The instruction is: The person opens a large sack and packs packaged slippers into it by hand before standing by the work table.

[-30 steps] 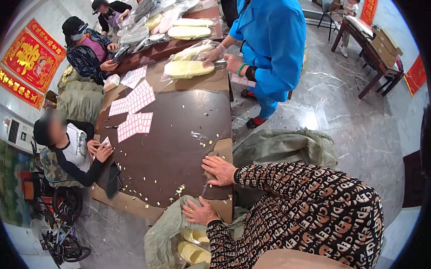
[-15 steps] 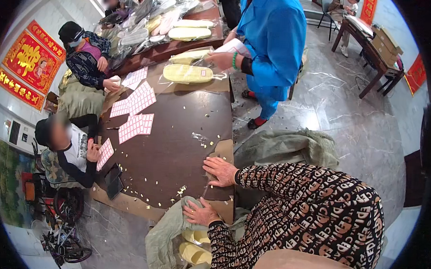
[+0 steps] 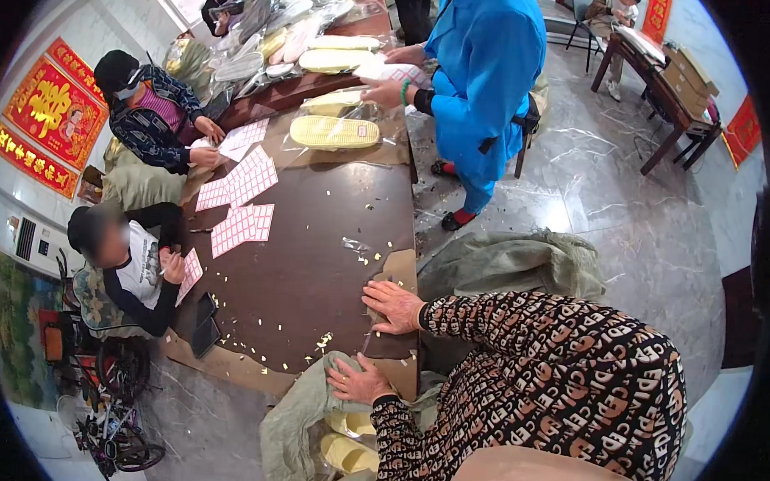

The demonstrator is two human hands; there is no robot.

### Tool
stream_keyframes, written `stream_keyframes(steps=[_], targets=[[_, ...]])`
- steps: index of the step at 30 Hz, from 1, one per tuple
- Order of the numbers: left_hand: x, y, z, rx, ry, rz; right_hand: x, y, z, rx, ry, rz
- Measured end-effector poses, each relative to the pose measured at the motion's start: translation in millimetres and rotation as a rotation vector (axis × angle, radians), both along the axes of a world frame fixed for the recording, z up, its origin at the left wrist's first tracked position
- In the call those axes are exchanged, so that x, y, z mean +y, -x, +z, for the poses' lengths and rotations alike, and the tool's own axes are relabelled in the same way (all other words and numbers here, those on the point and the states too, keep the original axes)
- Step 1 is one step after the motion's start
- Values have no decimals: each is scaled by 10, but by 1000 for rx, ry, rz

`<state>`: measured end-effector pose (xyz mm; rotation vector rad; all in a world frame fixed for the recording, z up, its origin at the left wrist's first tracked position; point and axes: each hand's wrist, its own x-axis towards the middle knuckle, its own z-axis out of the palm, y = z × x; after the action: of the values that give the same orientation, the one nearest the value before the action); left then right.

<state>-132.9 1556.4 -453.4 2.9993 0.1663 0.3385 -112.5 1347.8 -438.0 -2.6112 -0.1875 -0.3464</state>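
Note:
My right hand (image 3: 391, 307) lies palm down on the right edge of the dark tabletop (image 3: 290, 280), fingers spread, with nothing in it. My left hand (image 3: 359, 379) rests flat with parted fingers on the rim of a grey-green sack (image 3: 289, 428), below my right hand. Inside the sack's opening lie pale yellow slippers (image 3: 348, 451). Small pale scraps (image 3: 324, 340) are scattered on the table left of my hands. Torn brown cardboard (image 3: 401, 271) lies beneath and beside my right hand.
Label sheets (image 3: 243, 227) and bagged yellow slippers (image 3: 334, 132) lie farther along the table. A person in blue (image 3: 488, 83) holds a sheet; two seated people (image 3: 138, 274) (image 3: 152, 105) handle sheets at the left. Another sack (image 3: 520, 262) stands above my right arm.
The person in blue has taken their hands off the bagged slippers and now holds a sheet. The seated people's hands and sheets have shifted. My hands have not moved.

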Motion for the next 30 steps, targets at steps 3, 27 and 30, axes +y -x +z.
stream_keyframes(steps=[3, 27, 30], targets=[[8, -1, -13, -4, -17, -1, 1, 1, 4, 1, -2, 2], [6, 9, -22, 0, -52, 13, 0, 17, 40, -13, -3, -2], [1, 8, -15, 5, -44, 12, -1, 17, 36, -22, 3, 0]])
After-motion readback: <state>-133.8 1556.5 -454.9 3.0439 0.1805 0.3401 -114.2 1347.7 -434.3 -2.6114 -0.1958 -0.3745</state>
